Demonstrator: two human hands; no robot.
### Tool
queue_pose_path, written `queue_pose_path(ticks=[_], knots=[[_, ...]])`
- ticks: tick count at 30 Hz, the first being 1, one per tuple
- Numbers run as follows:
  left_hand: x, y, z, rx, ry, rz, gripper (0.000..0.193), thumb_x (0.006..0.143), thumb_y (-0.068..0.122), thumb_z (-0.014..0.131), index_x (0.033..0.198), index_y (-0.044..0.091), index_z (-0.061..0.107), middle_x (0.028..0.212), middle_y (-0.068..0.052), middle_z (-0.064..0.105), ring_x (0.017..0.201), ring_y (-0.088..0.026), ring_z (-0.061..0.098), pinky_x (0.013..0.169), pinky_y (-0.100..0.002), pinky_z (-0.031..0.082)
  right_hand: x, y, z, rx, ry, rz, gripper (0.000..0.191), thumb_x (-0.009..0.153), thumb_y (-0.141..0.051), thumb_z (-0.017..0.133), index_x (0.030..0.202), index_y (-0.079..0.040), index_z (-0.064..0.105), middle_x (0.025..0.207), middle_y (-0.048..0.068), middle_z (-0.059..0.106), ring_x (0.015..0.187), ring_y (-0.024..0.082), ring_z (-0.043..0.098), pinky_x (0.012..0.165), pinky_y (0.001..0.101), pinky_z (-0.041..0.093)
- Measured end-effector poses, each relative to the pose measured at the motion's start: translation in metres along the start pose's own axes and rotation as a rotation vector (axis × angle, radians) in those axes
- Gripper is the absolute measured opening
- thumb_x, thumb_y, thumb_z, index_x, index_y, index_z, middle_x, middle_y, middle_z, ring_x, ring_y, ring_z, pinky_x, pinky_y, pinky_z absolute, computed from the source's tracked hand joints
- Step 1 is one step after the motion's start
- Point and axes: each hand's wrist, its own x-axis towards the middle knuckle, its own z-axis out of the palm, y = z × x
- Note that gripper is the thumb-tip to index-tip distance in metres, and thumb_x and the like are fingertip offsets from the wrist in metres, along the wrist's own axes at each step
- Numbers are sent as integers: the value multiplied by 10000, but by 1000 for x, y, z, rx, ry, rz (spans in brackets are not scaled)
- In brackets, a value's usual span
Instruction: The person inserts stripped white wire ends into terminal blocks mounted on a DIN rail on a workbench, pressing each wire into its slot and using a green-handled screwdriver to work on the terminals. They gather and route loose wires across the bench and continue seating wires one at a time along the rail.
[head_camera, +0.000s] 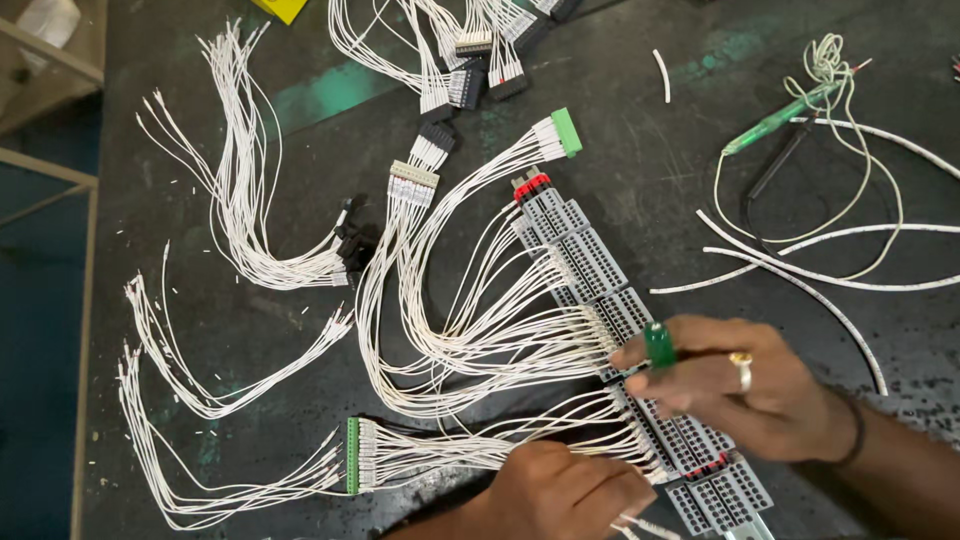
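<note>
Right hand: grip closed on a green-handled screwdriver, tip at the grey terminal strip.
Left hand: grip pinched on white wires entering the strip.
Strip: lying diagonally on the dark bench.

White wires on a dark, green-stained table

Grey plastic terminal strip with red end pieces; green plug connectors; translucent green screwdriver handle; gold finger ring.

Terminal strip right of wire bundles
</note>
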Motion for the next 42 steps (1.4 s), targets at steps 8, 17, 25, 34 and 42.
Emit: queue_pose_path(ticks=[8, 17, 25, 34, 42], knots=[[2, 3, 3, -17, -31, -166, 112, 921, 78, 765, 958, 28, 671, 813, -75, 618, 675, -202, 650, 582, -340, 523, -15, 4, 18, -12, -101, -17, 492, 869, -37, 773, 1326, -6, 592, 1052, 154, 757, 797, 250, 789, 614, 331, 580], [7, 6, -4, 8, -48, -140, 203, 923, 95, 711, 1107, 10, 718, 939, -60, 647, 832, -184, 674, 679, -326, 542, -15, 2, 20, -83, -58, -48, 470, 868, -36, 782, 1308, -40, 616, 1058, 164, 764, 791, 244, 807, 611, 322, 613], [-1, 6, 6, 32, -39, -164, 187, 952, 117, 712, 1112, 22, 695, 990, -71, 655, 868, -188, 672, 728, -329, 559, -23, 3, 15, -112, -149, -13, 433, 882, -72, 784, 1287, -61, 631, 1063, 139, 747, 829, 260, 788, 649, 324, 621], [-4, 5, 17, -134, -77, -363, 167, 884, 139, 775, 990, 56, 675, 890, -72, 632, 803, -257, 669, 672, -382, 545, -66, -12, 44, -245, 57, -78, 511, 828, -85, 765, 1305, -210, 632, 1070, 131, 737, 760, 179, 763, 598, 275, 599], [3, 13, 14, -44, -101, -383, 270, 802, 166, 781, 1021, 54, 669, 887, -72, 616, 802, -254, 650, 669, -384, 529, -55, -13, 35, -249, -40, -98, 582, 786, 18, 749, 1302, -229, 645, 988, 78, 722, 700, 169, 717, 547, 268, 544]])
